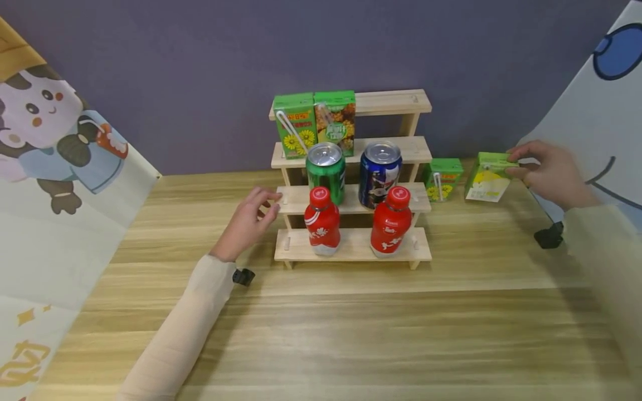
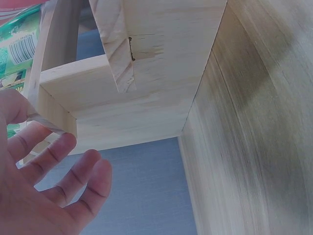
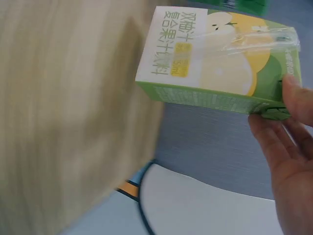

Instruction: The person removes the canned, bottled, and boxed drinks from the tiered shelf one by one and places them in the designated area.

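My right hand pinches a green, white and yellow juice box by its upper corner, right of the stepped wooden rack. In the right wrist view, the thumb lies on the box's printed front and the fingers are against its side. At the rack's left side, my left hand holds the end of a lower tier between thumb and forefinger. The left wrist view has that board end between them, with the other fingers loosely bent.
Two green drink boxes stand high on the rack. Below are a green can, a blue can and two red bottles. Another green box stands on the table beside the rack. Printed panels flank both sides.
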A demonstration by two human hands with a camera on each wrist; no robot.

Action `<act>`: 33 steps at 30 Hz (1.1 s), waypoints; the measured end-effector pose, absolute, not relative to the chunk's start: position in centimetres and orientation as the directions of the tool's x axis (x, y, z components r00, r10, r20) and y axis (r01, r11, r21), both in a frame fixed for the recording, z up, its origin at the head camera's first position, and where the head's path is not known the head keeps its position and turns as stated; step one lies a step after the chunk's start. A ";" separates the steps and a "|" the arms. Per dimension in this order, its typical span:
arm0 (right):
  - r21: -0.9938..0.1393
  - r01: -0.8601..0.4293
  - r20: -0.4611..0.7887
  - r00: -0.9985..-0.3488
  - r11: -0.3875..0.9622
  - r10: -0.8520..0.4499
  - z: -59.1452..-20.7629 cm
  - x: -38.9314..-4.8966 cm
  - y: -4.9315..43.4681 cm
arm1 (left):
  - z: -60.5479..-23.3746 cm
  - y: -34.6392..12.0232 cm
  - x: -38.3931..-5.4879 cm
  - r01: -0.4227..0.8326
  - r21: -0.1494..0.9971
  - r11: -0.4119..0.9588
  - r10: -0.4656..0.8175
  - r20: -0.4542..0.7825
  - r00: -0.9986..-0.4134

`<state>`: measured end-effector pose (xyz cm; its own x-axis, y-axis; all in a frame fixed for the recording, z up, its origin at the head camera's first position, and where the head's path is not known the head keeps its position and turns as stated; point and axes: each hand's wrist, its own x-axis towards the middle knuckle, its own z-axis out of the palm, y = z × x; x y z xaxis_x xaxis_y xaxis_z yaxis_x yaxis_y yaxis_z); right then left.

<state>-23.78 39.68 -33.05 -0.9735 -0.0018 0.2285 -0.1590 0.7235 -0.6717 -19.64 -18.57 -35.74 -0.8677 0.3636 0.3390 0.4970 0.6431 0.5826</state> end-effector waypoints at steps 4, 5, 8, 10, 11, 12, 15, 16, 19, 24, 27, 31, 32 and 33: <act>-0.658 -0.174 0.243 -0.970 0.733 -0.013 -34.8 -24.3 39.7 | -35.8 -18.5 -19.7 0.496 0.592 0.635 0.365 0.336 -0.868; -0.655 -0.175 0.247 -0.969 0.735 -0.011 -35.1 -24.5 39.7 | -35.8 -18.5 -19.7 0.495 0.594 0.634 0.365 0.334 -0.869; -0.648 -0.181 0.261 -0.965 0.740 -0.007 -35.7 -24.8 39.6 | -35.8 -18.4 -19.7 0.492 0.596 0.635 0.364 0.332 -0.871; -0.654 -0.186 0.264 -0.965 0.733 -0.009 -35.9 -25.0 39.4 | -35.8 -18.4 -19.7 0.490 0.596 0.636 0.361 0.332 -0.871; -0.653 -0.191 0.266 -0.964 0.733 -0.015 -35.9 -25.1 39.3 | -35.8 -18.4 -19.7 0.491 0.595 0.637 0.360 0.333 -0.871; -0.652 -0.192 0.263 -0.965 0.734 -0.018 -36.0 -25.2 39.2 | -35.8 -18.4 -19.7 0.490 0.595 0.637 0.359 0.334 -0.872; -0.651 -0.197 0.256 -0.966 0.733 -0.032 -35.9 -25.3 38.9 | -35.8 -18.4 -19.7 0.490 0.595 0.637 0.358 0.336 -0.872; -0.648 -0.201 0.255 -0.966 0.734 -0.040 -35.9 -25.4 38.8 | -35.8 -18.4 -19.7 0.490 0.594 0.638 0.357 0.336 -0.872; -0.667 -0.205 0.232 -0.971 0.716 -0.061 -35.8 -25.4 38.5 | -35.8 -18.4 -19.7 0.489 0.592 0.640 0.356 0.336 -0.872; -0.689 -0.199 0.201 -0.976 0.696 -0.080 -35.5 -25.3 38.2 | -35.7 -18.4 -19.7 0.489 0.593 0.640 0.357 0.334 -0.872; -0.686 -0.203 0.202 -0.976 0.699 -0.085 -35.5 -25.3 38.0 | -35.7 -18.5 -19.7 0.485 0.592 0.644 0.353 0.333 -0.874; -0.689 -0.217 0.208 -0.973 0.691 -0.098 -35.6 -25.3 37.6 | -35.8 -18.5 -19.7 0.486 0.594 0.641 0.354 0.334 -0.874; -0.687 -0.220 0.210 -0.973 0.693 -0.100 -35.6 -25.3 37.6 | -35.8 -18.5 -19.7 0.488 0.595 0.638 0.356 0.334 -0.873; -0.690 -0.221 0.211 -0.972 0.690 -0.100 -35.7 -25.3 37.5 | -35.8 -18.5 -19.7 0.491 0.596 0.636 0.359 0.334 -0.871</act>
